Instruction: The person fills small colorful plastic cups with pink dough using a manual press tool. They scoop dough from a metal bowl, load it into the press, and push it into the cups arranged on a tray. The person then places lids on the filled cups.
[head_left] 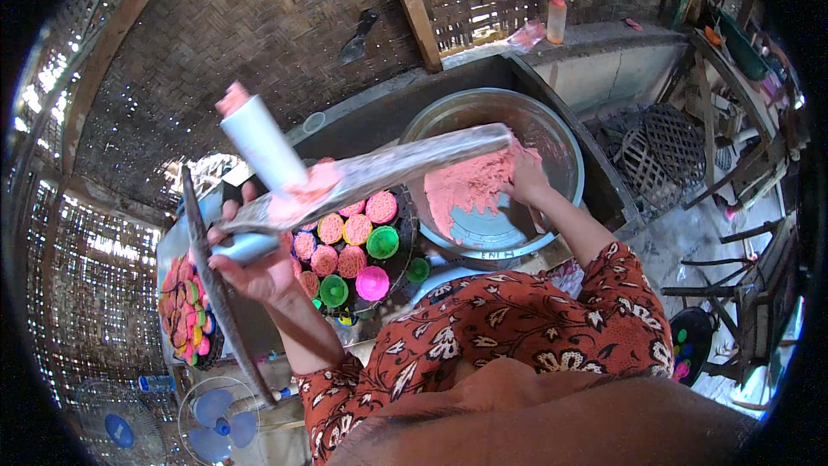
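My left hand (267, 269) is closed around a wooden hand press, gripping it beneath its long plank (397, 158). A white tube (263, 142) stands tilted on the plank, with pink dough at its top and round its foot. Below the plank a grey-blue cylinder (246, 247) shows by my palm, and a dark stick (210, 285) crosses beside my fingers. Inside a wide metal basin (576, 164), my right hand (526, 174) has its fingers curled into a mass of pink dough (461, 190). The plank's far end hangs over the basin, hiding part of the dough.
Under the press lies a round tray of small cups, several filled with pink strands, with green cups (382, 242) and a pink cup (373, 283) among them. More colourful cups (183, 306) are piled at left. A fan (222, 425) stands lower left; a bottle (556, 20) sits on the back ledge.
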A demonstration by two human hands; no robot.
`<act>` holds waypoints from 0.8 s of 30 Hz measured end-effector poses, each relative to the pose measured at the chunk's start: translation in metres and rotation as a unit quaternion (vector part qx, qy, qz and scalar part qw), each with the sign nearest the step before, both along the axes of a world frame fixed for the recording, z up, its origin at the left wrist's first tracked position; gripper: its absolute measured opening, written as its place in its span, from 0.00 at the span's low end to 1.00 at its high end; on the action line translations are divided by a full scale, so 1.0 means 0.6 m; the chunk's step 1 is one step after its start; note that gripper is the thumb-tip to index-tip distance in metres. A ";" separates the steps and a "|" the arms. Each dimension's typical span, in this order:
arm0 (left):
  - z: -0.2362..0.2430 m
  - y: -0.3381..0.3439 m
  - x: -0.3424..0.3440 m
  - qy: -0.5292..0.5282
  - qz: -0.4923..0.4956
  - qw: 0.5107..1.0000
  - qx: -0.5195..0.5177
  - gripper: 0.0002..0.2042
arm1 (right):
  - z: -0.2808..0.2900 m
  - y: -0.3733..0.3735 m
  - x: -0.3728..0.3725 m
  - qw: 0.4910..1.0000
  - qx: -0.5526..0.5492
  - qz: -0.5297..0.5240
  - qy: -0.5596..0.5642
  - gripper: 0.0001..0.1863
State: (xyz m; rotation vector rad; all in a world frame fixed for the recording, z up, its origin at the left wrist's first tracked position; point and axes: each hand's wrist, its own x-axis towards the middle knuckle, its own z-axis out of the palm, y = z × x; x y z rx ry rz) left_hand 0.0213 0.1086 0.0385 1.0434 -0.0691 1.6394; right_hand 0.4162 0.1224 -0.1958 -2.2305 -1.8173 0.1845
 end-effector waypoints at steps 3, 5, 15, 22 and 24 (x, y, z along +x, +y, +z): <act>0.001 -0.008 -0.026 -0.011 0.006 1.000 -0.001 0.15 | -0.056 0.002 0.044 0.978 -0.207 0.021 -0.026 0.23; -0.006 -0.022 -0.054 -0.001 0.011 1.000 0.001 0.16 | -0.024 -0.008 0.046 0.961 -0.272 0.047 -0.022 0.17; -0.013 -0.100 -0.143 -0.007 0.235 0.971 -0.037 0.17 | 0.130 -0.047 0.102 0.948 -0.138 0.269 -0.102 0.08; -0.013 -0.105 -0.142 -0.007 0.114 0.993 -0.041 0.16 | 0.084 0.006 0.111 0.908 -0.097 0.333 -0.237 0.11; -0.012 -0.111 -0.140 -0.005 0.132 0.991 -0.038 0.16 | 0.066 -0.001 0.111 0.906 -0.115 0.342 -0.223 0.11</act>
